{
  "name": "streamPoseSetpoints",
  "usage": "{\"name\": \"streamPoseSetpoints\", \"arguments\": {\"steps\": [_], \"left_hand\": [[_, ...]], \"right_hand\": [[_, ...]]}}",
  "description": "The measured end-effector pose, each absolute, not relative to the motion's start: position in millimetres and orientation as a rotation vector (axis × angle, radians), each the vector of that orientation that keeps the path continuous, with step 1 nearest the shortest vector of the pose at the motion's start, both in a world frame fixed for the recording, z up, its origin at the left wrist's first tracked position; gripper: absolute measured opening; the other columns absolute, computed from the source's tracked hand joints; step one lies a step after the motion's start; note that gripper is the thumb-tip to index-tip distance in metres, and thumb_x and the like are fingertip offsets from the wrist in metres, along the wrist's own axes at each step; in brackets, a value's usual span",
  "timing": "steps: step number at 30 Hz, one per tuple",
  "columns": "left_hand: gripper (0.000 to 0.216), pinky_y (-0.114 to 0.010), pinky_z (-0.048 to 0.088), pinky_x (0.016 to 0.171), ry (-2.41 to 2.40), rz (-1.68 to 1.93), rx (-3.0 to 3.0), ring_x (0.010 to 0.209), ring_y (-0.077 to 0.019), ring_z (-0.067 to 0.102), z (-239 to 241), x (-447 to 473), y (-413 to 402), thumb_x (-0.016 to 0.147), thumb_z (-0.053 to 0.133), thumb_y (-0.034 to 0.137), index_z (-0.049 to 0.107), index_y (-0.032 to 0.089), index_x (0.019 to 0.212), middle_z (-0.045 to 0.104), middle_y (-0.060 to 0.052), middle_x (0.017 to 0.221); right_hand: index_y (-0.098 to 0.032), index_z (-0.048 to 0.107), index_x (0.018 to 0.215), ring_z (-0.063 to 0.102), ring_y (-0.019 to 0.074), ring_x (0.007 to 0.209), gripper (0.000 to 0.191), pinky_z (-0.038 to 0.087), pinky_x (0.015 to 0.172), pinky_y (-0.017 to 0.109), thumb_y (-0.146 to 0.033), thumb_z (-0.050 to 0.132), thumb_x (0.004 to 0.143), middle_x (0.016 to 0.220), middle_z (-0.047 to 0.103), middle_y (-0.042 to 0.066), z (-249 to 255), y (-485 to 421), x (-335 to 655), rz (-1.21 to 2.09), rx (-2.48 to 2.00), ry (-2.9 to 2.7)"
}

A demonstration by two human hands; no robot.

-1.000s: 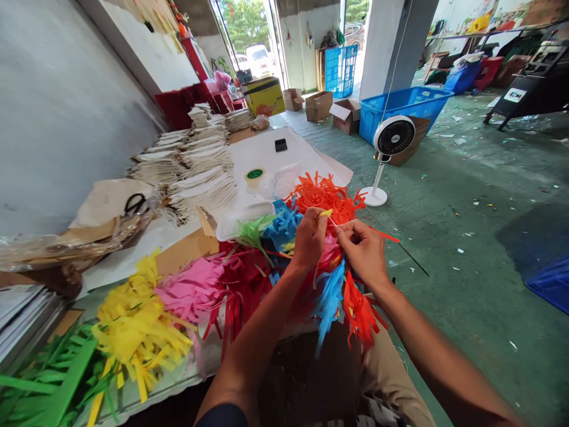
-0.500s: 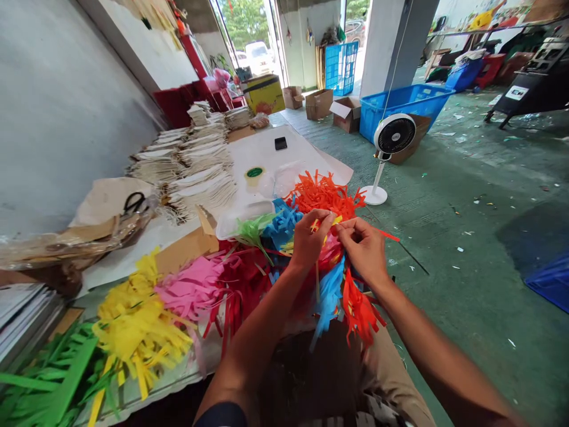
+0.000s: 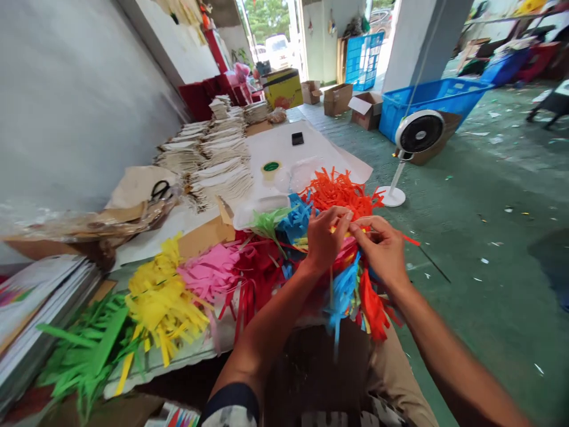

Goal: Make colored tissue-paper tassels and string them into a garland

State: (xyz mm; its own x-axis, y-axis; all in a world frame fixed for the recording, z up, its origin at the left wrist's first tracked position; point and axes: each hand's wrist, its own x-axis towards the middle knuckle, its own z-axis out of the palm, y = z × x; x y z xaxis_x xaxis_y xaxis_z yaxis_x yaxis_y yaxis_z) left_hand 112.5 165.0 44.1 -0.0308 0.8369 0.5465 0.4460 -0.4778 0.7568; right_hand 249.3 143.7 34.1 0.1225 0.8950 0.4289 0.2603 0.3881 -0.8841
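Observation:
My left hand [image 3: 323, 238] and my right hand [image 3: 383, 249] meet fingertip to fingertip over a bundle of fringed paper strips [image 3: 355, 290], blue, orange-red and pink, that hangs down over my lap. Both hands pinch the bundle's top, where a bit of yellow paper shows between the fingers. Orange fringe [image 3: 338, 191] lies just behind the hands, blue fringe [image 3: 294, 218] and green fringe [image 3: 267, 222] to their left. A thin stick [image 3: 433, 264] pokes out to the right past my right hand.
The table [image 3: 275, 145] holds piles of pink [image 3: 208, 273], yellow [image 3: 162, 302] and green strips [image 3: 89, 350], stacks of white paper [image 3: 217, 157], scissors [image 3: 160, 190], a tape roll [image 3: 271, 168] and a phone [image 3: 297, 139]. A white fan [image 3: 415, 136] and blue crates [image 3: 427, 98] stand on the green floor.
The view has swung slightly left and down. My hands have closed in together on the top of the bundle; the yellow piece and thin stick held up earlier are now tucked between the fingers.

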Motion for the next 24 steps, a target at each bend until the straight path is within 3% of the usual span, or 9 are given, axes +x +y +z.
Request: {"name": "streamPoseSetpoints", "arguments": {"steps": [3,6,9,15,18,20,24], "left_hand": [[0.011,-0.050,0.034,0.123,1.288,1.500,1.796,0.076,-0.0156,0.073,46,107,163,0.099,0.066,0.025,0.071,0.025,0.089,0.077,0.005,0.082],[0.013,-0.038,0.053,0.098,1.130,1.479,1.686,0.072,-0.0151,0.072,47,92,164,0.102,0.064,0.032,0.070,0.024,0.093,0.073,0.004,0.074],[0.020,-0.030,0.055,0.082,0.993,1.484,1.658,0.077,-0.0154,0.072,51,71,168,0.099,0.069,0.040,0.070,0.022,0.090,0.075,0.000,0.081],[0.022,-0.030,0.053,0.082,1.061,1.454,1.786,0.077,-0.0142,0.069,66,39,171,0.098,0.072,0.041,0.073,0.021,0.089,0.073,0.000,0.079],[0.019,-0.030,0.052,0.084,1.059,1.452,1.946,0.080,-0.0140,0.066,71,40,171,0.098,0.072,0.037,0.076,0.021,0.089,0.073,-0.001,0.085],[0.020,-0.029,0.052,0.083,1.018,1.483,2.002,0.082,-0.0142,0.065,73,45,173,0.097,0.074,0.038,0.077,0.021,0.088,0.072,-0.003,0.089],[0.023,-0.030,0.053,0.083,0.948,1.456,1.965,0.082,-0.0148,0.065,78,50,176,0.096,0.074,0.041,0.078,0.020,0.086,0.073,-0.003,0.088]], "right_hand": [[-0.021,0.074,0.088,0.042,0.0100,0.055,0.026,0.030,0.052,0.027,-0.047,0.073,0.094,0.081,0.066,-0.001,30,145,250,0.683,-1.114,-1.450],[-0.023,0.072,0.095,0.039,0.0099,0.051,0.030,0.026,0.048,0.027,-0.052,0.071,0.096,0.075,0.062,-0.002,26,147,249,0.790,-1.122,-1.458],[-0.024,0.072,0.099,0.040,0.0110,0.050,0.031,0.027,0.047,0.027,-0.054,0.069,0.097,0.073,0.063,-0.002,25,148,246,0.833,-1.111,-1.448],[-0.023,0.074,0.097,0.059,0.0147,0.064,0.030,0.043,0.058,0.028,-0.053,0.067,0.099,0.085,0.072,0.002,32,148,235,0.850,-1.066,-1.497],[-0.025,0.075,0.112,0.064,0.0154,0.069,0.032,0.047,0.063,0.029,-0.053,0.066,0.099,0.096,0.075,0.003,36,146,227,0.911,-1.038,-1.482],[-0.026,0.077,0.115,0.059,0.0140,0.062,0.034,0.043,0.057,0.028,-0.053,0.069,0.097,0.088,0.073,0.001,37,145,224,0.929,-1.036,-1.474],[-0.025,0.080,0.093,0.036,0.0110,0.049,0.028,0.027,0.049,0.028,-0.052,0.073,0.093,0.057,0.050,-0.005,38,144,226,0.857,-1.068,-1.444]]}}
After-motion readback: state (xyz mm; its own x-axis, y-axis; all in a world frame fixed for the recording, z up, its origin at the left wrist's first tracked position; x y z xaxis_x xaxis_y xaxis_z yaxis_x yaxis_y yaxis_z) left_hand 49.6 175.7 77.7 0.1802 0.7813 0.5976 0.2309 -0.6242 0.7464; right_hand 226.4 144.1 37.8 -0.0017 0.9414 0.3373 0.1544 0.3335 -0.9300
